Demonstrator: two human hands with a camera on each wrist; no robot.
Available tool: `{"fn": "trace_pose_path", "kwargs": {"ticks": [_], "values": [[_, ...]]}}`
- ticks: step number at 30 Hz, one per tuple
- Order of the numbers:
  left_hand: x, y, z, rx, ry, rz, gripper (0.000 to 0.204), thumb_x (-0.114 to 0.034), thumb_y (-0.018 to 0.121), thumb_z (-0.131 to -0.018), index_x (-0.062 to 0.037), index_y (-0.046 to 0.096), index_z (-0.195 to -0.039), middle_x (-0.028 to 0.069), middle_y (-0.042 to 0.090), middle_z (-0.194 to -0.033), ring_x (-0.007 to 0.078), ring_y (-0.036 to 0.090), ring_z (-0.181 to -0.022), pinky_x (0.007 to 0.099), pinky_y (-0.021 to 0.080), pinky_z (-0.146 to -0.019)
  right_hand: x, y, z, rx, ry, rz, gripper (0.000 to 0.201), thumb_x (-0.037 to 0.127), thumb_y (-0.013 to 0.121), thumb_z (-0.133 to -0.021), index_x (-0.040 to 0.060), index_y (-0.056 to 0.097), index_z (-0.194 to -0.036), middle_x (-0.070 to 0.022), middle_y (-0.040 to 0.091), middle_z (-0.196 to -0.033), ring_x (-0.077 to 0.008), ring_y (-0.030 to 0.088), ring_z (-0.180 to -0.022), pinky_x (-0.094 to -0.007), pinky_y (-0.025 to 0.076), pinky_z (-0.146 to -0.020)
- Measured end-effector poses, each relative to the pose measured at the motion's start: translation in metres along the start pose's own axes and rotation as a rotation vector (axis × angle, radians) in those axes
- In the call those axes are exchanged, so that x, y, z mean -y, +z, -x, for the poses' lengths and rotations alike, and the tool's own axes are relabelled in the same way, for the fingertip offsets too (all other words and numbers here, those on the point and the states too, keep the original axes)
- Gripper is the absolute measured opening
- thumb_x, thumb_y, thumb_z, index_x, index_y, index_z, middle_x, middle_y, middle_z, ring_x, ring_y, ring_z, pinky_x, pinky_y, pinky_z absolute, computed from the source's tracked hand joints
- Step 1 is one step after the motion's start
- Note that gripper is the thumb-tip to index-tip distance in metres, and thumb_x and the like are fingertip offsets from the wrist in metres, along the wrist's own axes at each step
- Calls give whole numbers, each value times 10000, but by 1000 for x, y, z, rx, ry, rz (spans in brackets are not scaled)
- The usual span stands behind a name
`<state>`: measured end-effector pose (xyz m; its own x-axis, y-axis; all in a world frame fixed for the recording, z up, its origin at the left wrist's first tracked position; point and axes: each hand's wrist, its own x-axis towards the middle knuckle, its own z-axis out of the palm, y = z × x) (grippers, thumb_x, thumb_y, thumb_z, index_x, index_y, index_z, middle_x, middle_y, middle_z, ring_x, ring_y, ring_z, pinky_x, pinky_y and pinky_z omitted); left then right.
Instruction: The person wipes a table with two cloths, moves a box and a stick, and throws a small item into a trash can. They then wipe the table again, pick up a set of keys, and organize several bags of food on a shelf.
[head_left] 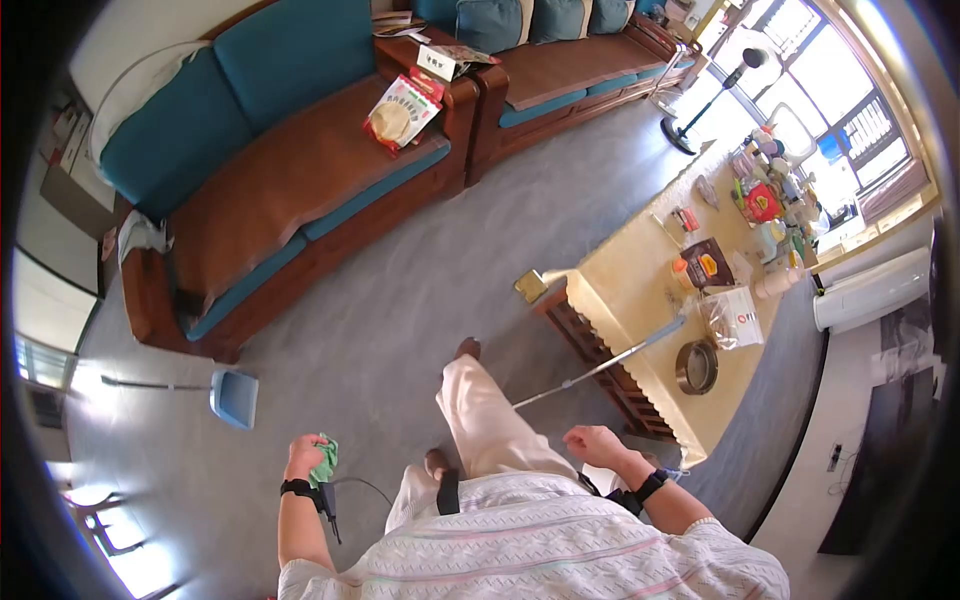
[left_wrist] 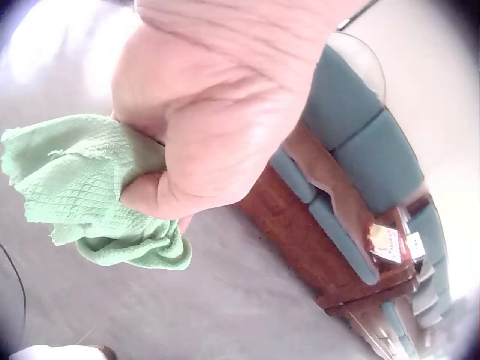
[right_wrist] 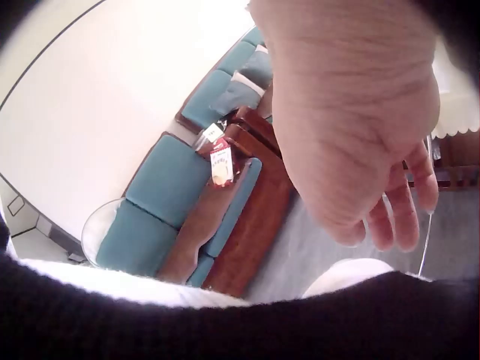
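Note:
My left hand grips a crumpled green cloth out to the left above the floor. In the left wrist view the thumb of the left hand presses on the cloth, whose loose end hangs out past the fingers. My right hand is held in front of the body near the table's edge, with nothing seen in it. From the right wrist, the fingers of the right hand hang down, loosely bent.
A sofa with a packet on it stands ahead. At right, a cloth-covered table bears a round tin, packages and bottles; a metal pole leans on its edge. A blue dustpan is at left.

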<state>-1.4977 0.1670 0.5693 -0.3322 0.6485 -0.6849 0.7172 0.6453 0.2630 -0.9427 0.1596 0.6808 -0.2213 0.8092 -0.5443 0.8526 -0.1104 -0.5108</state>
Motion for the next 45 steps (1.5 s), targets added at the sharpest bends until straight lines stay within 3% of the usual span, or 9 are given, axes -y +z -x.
{"fn": "trace_pose_path", "kwargs": {"ticks": [5,9,12,20,23,27,31,38,45], "values": [[-85,-27,-66,86,69,-76,365,12,573,-586,-145,694,-892,118,662,-810,207,640,-787,300,489,-715,10,-60,-93,-16,24,20,173,174,548,-784,75,621,-906,-129,638,-807,-312,612,-756,-373,491,-671],[-128,-39,-118,189,119,-189,397,27,586,-553,-130,692,-902,99,662,-786,189,632,-739,290,486,-689,2,-126,-146,-213,-39,-103,166,191,515,-775,94,617,-864,-141,627,-776,-336,599,-737,-417,483,-636],[-173,-55,-145,221,110,-88,413,39,589,-541,-110,689,-913,94,666,-785,167,628,-724,285,484,-674,22,-185,-167,-190,162,-54,173,190,515,-774,93,614,-878,-136,629,-788,-329,601,-757,-409,482,-663],[-318,-110,-251,328,216,-277,366,54,599,-576,-105,697,-889,76,653,-724,144,616,-682,276,479,-641,-2,-220,-214,-258,312,-178,224,225,525,-805,87,621,-954,-132,645,-863,-297,611,-822,-364,483,-734],[-391,-133,-322,385,241,-358,351,84,583,-577,-85,694,-864,77,655,-746,151,617,-680,271,479,-632,-20,-232,-236,-444,357,-268,214,200,536,-801,61,631,-933,-127,647,-842,-255,628,-763,-336,493,-702],[-516,-154,-371,394,377,-415,338,125,557,-581,-53,673,-844,77,650,-752,152,611,-679,288,480,-615,-56,-240,-254,-762,617,-789,241,198,530,-819,2,617,-929,-84,634,-777,-160,616,-625,-262,485,-550],[-620,-149,-420,527,515,-449,359,111,549,-575,-51,671,-871,75,632,-719,168,609,-662,292,475,-598,-66,-278,-242,-931,799,-1350,237,258,537,-854,41,581,-939,-63,627,-780,-155,620,-625,-234,458,-459],[-761,-91,-410,584,599,-604,380,100,549,-561,-56,681,-881,66,645,-743,161,612,-684,275,477,-635,-149,-345,-218,-1281,1006,-1605,501,504,541,-814,50,536,-1026,-91,618,-909,-176,634,-731,-286,465,-505],[-858,-44,-405,594,563,-704,403,104,549,-556,-59,680,-900,83,649,-773,174,617,-727,282,477,-674,-276,-396,-213,-1296,1147,-1770,698,615,572,-740,82,443,-1173,-135,584,-979,-224,637,-724,-330,491,-556]]}}
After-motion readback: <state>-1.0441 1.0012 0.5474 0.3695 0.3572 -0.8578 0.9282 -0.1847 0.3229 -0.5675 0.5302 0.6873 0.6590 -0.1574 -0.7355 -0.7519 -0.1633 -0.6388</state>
